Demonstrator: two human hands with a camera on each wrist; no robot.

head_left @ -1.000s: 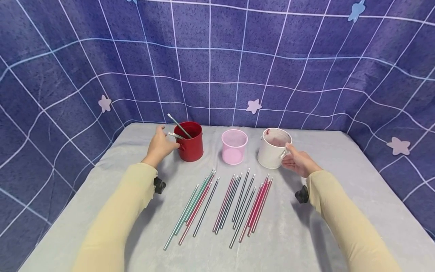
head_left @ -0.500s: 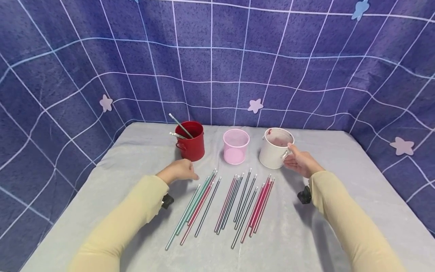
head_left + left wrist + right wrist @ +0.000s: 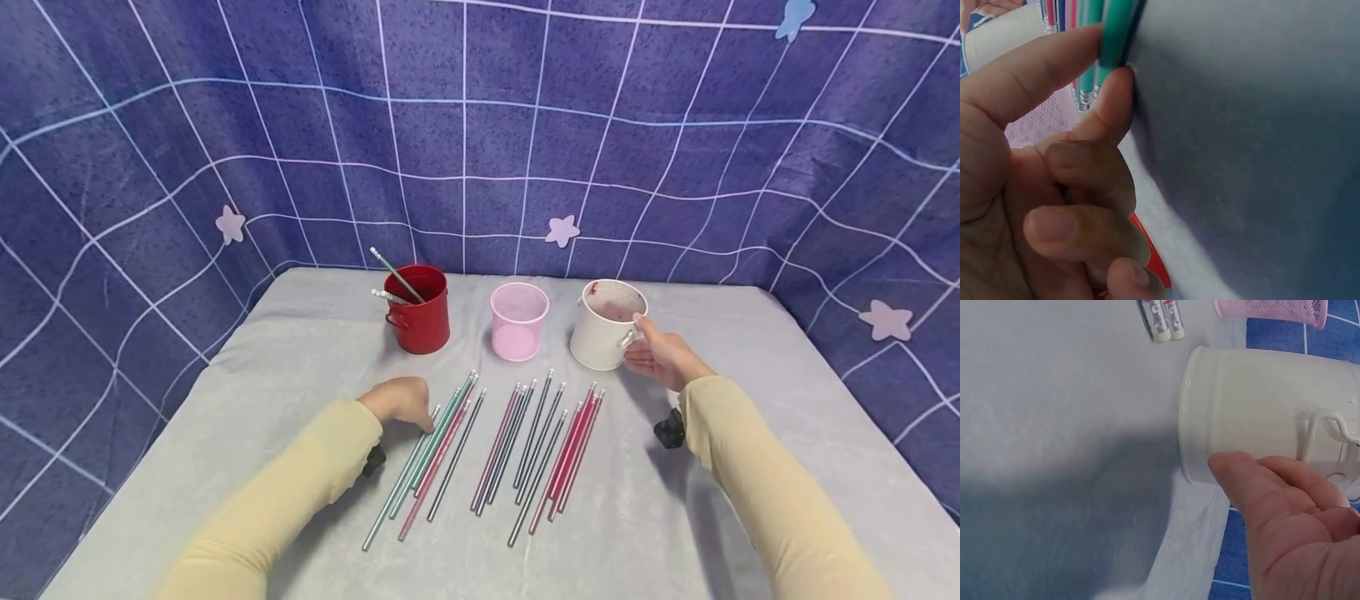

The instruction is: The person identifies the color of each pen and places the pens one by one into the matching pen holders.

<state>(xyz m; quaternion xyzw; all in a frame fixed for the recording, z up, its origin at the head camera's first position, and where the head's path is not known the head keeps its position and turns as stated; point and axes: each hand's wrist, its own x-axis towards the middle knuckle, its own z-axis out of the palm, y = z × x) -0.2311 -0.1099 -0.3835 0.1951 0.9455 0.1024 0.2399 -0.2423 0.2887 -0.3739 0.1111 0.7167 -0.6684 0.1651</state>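
In the head view my left hand (image 3: 405, 402) is over the upper end of the leftmost green pencil (image 3: 401, 479). The left wrist view shows thumb and index finger pinching a green pencil (image 3: 1114, 34), the other fingers loosely curled. My right hand (image 3: 666, 360) rests against the side of a white bucket (image 3: 592, 342), thumb at its rim and fairly straight fingers beside its small handle (image 3: 1329, 428). A red bucket (image 3: 423, 329) at the back left holds green pencils (image 3: 396, 275) with white erasers. Between the buckets stands a pink mesh cup (image 3: 516, 340).
Several dark pencils (image 3: 504, 450) and red pencils (image 3: 572, 454) lie in loose rows on the grey cloth (image 3: 315, 533), eraser ends toward the containers. Behind the table hangs a blue gridded curtain (image 3: 480, 142) with star shapes.
My left hand has left the red bucket, moved down and right to the green pencils, and now pinches one. My right hand stays at the white bucket.
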